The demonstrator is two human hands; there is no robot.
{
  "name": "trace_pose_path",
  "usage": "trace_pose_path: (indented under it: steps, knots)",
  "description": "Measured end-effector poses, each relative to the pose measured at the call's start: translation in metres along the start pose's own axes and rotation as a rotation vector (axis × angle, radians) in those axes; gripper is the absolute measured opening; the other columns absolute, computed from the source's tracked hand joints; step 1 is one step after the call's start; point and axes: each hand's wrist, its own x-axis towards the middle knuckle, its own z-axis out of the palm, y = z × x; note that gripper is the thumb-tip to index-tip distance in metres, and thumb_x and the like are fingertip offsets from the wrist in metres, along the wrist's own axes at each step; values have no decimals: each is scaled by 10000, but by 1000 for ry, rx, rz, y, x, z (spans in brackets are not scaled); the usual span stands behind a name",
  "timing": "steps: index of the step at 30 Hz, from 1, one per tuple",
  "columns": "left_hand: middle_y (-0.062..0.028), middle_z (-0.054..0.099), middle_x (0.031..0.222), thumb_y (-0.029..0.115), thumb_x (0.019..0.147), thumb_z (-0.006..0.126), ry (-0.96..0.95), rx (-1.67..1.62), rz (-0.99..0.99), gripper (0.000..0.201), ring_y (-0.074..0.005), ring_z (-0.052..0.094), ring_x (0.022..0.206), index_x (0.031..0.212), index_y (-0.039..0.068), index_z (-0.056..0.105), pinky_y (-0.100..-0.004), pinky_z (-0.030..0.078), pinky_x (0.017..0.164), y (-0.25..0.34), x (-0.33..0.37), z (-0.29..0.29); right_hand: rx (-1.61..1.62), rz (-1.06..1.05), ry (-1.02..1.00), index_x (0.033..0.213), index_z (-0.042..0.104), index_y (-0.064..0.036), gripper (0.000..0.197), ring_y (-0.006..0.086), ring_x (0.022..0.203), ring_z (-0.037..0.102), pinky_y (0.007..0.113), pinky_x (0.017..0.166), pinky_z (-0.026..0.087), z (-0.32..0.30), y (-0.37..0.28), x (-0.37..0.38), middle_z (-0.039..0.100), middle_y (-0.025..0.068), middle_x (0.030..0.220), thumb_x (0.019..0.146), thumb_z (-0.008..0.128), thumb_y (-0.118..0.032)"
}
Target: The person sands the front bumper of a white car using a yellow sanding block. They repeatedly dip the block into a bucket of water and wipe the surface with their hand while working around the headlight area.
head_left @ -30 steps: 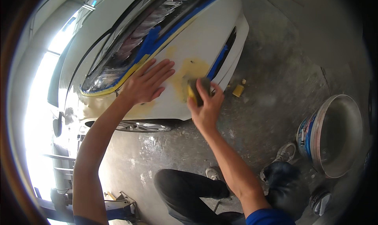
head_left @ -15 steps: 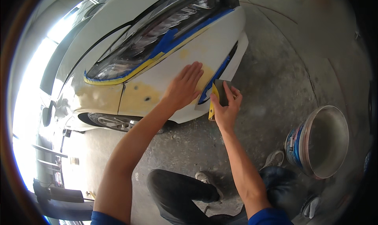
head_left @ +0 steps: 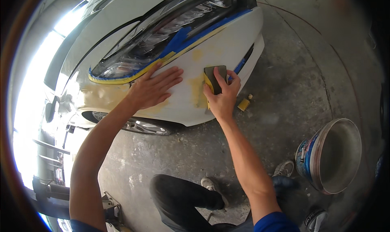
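Observation:
In front of me is the white front bumper [head_left: 185,108] of a car, with yellowish sanded patches on it. My left hand [head_left: 150,90] lies flat on the bumper below the headlight [head_left: 148,43], fingers stretched out. A grey sanding block [head_left: 222,70] with yellow sandpaper round it is gripped in my right hand [head_left: 223,100]. The block is against the bumper, or just off it, near the slot at its right edge; I cannot tell which. Blue and yellow masking tape [head_left: 178,41] edges the headlight.
A paint-stained bucket [head_left: 306,155] stands on the concrete floor [head_left: 280,126] to the right. A small yellow piece [head_left: 243,105] lies beneath the bumper's edge. Beyond runs a thin hose [head_left: 345,63]. The car's wheel [head_left: 150,127] is at lower left of the bumper.
My left hand has slid left along the bumper toward the headlight's lower edge. The right hand has brought the sanding block left and up, over the bumper. My view has shifted slightly.

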Motion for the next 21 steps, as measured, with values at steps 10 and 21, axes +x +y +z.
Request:
trace_pose_path:
  steps: [10, 21]
  knots:
    - [29, 318, 1697, 447, 985, 525, -5, -35, 8, 668, -140, 241, 1579, 1586, 172, 425, -507, 118, 1315, -4, 3, 4, -12, -58, -22, 1350, 697, -160, 588, 400, 1220, 451, 513, 1017, 437, 1, -3, -4, 461, 220, 1350, 782, 837, -227]
    - [46, 318, 1694, 442, 975, 563, 0, -44, -1, 699, -114, 244, 1573, 1603, 185, 394, -475, 122, 1324, -5, 4, 6, -46, -10, 10, 1356, 691, -125, 563, 384, 1228, 438, 471, 1009, 443, 5, -3, 0, 454, 200, 1353, 815, 826, -207]
